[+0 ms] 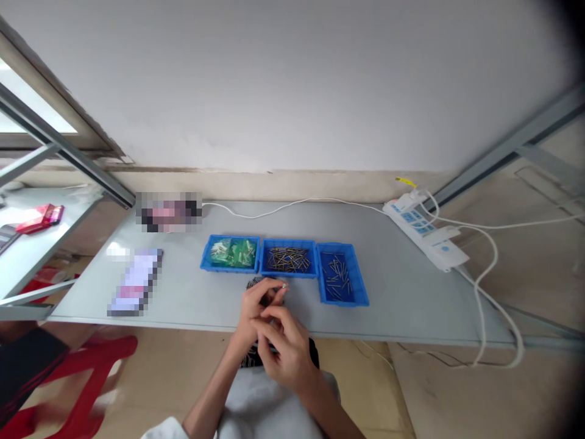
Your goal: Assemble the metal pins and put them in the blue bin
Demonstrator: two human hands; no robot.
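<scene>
My left hand [255,314] and my right hand [286,347] meet over the near edge of the grey table [402,286]. The left fingers pinch a small metal piece [284,285] at their tips. The right fingers are curled close against the left hand; what they hold is too small to name. A small dark object [256,283] lies on the table just behind the hands. Beyond them stand three blue trays in a row: one with green and white parts [231,253], one with dark metal pins [289,258], one with a few pins [342,273].
A white power strip [425,235] with cables lies at the table's back right. Two blurred flat objects [136,281] lie at the left. A red stool [86,378] stands on the floor at lower left. A side shelf [27,238] holds a red item.
</scene>
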